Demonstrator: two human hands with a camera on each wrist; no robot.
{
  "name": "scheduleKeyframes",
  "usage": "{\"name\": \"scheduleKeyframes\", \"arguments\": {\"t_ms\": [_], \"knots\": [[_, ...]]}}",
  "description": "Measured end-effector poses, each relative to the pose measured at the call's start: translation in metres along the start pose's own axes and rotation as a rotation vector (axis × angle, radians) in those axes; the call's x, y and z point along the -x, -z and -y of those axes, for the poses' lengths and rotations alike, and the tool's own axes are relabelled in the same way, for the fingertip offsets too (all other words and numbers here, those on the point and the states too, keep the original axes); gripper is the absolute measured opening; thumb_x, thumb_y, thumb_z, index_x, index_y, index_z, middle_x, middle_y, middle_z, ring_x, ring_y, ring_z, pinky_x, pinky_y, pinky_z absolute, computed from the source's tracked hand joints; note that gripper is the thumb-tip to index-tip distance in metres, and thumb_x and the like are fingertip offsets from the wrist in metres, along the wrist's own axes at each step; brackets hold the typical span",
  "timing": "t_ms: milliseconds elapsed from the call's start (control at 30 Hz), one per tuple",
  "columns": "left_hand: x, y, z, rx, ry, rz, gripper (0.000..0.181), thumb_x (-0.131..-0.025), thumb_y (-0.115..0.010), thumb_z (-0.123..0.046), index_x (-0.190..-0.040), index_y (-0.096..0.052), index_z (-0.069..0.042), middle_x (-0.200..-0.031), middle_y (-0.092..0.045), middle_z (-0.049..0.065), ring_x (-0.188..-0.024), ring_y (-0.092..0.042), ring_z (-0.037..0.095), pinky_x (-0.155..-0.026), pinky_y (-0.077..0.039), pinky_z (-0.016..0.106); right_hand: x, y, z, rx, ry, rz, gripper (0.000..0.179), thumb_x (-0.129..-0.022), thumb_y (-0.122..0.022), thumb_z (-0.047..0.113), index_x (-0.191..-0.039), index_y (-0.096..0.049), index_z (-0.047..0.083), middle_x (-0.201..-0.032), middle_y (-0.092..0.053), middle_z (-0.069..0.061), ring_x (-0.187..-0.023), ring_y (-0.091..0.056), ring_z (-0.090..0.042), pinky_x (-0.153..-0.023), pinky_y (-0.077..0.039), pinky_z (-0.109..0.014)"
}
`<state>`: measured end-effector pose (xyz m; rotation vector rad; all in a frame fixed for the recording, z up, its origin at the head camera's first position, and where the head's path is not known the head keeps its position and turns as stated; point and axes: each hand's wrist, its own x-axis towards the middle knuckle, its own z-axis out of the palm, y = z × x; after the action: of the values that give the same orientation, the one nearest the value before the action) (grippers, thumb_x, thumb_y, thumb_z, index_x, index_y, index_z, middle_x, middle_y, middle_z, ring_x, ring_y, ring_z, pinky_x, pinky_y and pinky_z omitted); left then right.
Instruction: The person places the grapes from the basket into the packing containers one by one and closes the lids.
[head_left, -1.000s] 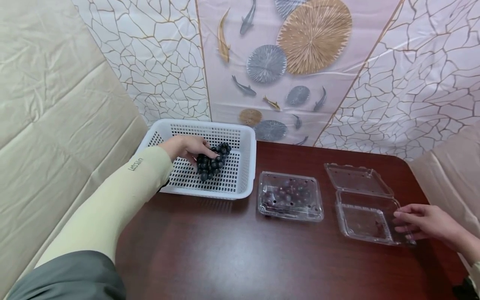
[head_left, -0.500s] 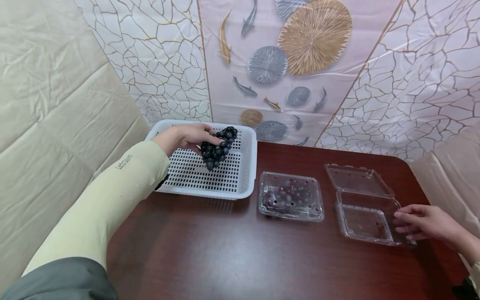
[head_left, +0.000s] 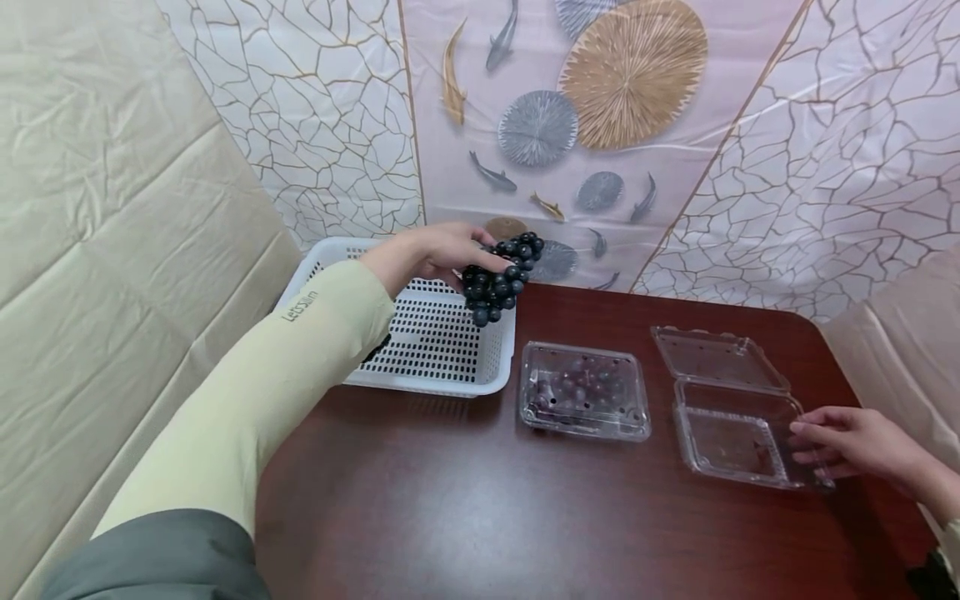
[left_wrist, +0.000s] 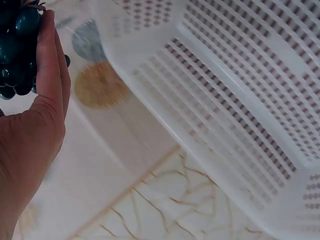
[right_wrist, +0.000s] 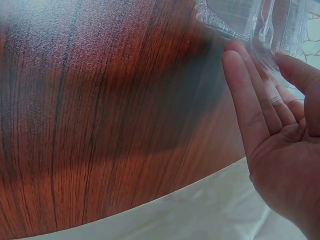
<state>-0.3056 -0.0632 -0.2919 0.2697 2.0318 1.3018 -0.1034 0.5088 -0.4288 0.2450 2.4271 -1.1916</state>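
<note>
Reddish-brown counter carries the white basket and, well to its right, the open clear box. My right hand pinches the box's right edge; I should brace it without flexing it. My left hand grips the dark grapes above the basket's right end; I should avoid crushing them.

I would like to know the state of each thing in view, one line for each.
Held grapes: aloft
Left hand: gripping those grapes
Basket: upright, uncovered
Middle box: shut
Boxed grapes: enclosed
Right box: lid folded back
Right hand: holding right box's edge
</note>
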Motion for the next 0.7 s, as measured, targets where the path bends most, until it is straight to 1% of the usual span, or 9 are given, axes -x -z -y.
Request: {"name": "scheduleKeyframes", "arguments": {"t_ms": [133, 233, 333, 467, 567, 700], "knots": [[-0.008, -0.019, -0.012, 0.019, -0.02, -0.001, 0.06, -0.102, -0.075, -0.019, -0.151, -0.042, -0.005, -0.139, -0.059, 0.021, -0.116, -0.068, 0.034, -0.084, -0.065, 0.041, 0.001, 0.0, 0.0, -0.012, -0.006, 0.002, 0.033, -0.112, -0.057, 0.014, -0.119, -0.059, -0.018, -0.099, -0.08, -0.011, -0.083, -0.079, -0.016, -0.071, -0.067, -0.042], [-0.014, -0.031, -0.019, 0.03, -0.042, -0.008, 0.064, -0.101, -0.076, -0.019, -0.153, -0.041, -0.006, -0.146, -0.055, 0.019, -0.122, -0.066, 0.034, -0.084, -0.065, 0.043, 0.001, 0.0, 0.0, -0.018, -0.011, 0.001, 0.032, -0.112, -0.058, 0.014, -0.119, -0.059, -0.017, -0.1, -0.08, -0.01, -0.083, -0.079, -0.016, -0.071, -0.067, -0.043], [-0.019, -0.043, -0.025, 0.016, -0.056, -0.003, 0.067, -0.1, -0.077, -0.019, -0.155, -0.042, -0.006, -0.153, -0.047, 0.017, -0.131, -0.06, 0.033, -0.084, -0.064, 0.044, 0.001, 0.0, 0.0, -0.024, -0.003, 0.002, 0.032, -0.112, -0.058, 0.014, -0.119, -0.059, -0.017, -0.1, -0.08, -0.009, -0.084, -0.079, -0.016, -0.071, -0.067, -0.043], [-0.025, -0.059, -0.032, -0.028, -0.065, 0.034, 0.069, -0.1, -0.077, -0.021, -0.157, -0.041, -0.007, -0.16, -0.04, 0.015, -0.136, -0.057, 0.033, -0.082, -0.065, 0.042, 0.002, 0.0, -0.001, -0.037, 0.012, 0.009, 0.03, -0.112, -0.058, 0.014, -0.119, -0.059, -0.016, -0.1, -0.081, -0.008, -0.084, -0.079, -0.017, -0.072, -0.067, -0.043], [-0.028, -0.074, -0.037, -0.058, -0.071, 0.068, 0.07, -0.1, -0.077, -0.022, -0.158, -0.041, -0.007, -0.161, -0.04, 0.016, -0.132, -0.061, 0.033, -0.079, -0.065, 0.042, 0.003, 0.0, -0.002, -0.046, 0.013, 0.014, 0.03, -0.112, -0.058, 0.014, -0.118, -0.06, -0.015, -0.099, -0.081, -0.008, -0.084, -0.079, -0.017, -0.072, -0.067, -0.043], [-0.035, -0.094, -0.045, -0.116, -0.078, 0.103, 0.07, -0.099, -0.079, -0.023, -0.158, -0.043, -0.009, -0.159, -0.042, 0.013, -0.123, -0.064, 0.028, -0.076, -0.066, 0.041, 0.003, 0.001, -0.003, -0.054, 0.015, 0.02, 0.028, -0.112, -0.059, 0.014, -0.117, -0.061, -0.013, -0.098, -0.081, -0.007, -0.084, -0.079, -0.018, -0.071, -0.067, -0.043]]}}
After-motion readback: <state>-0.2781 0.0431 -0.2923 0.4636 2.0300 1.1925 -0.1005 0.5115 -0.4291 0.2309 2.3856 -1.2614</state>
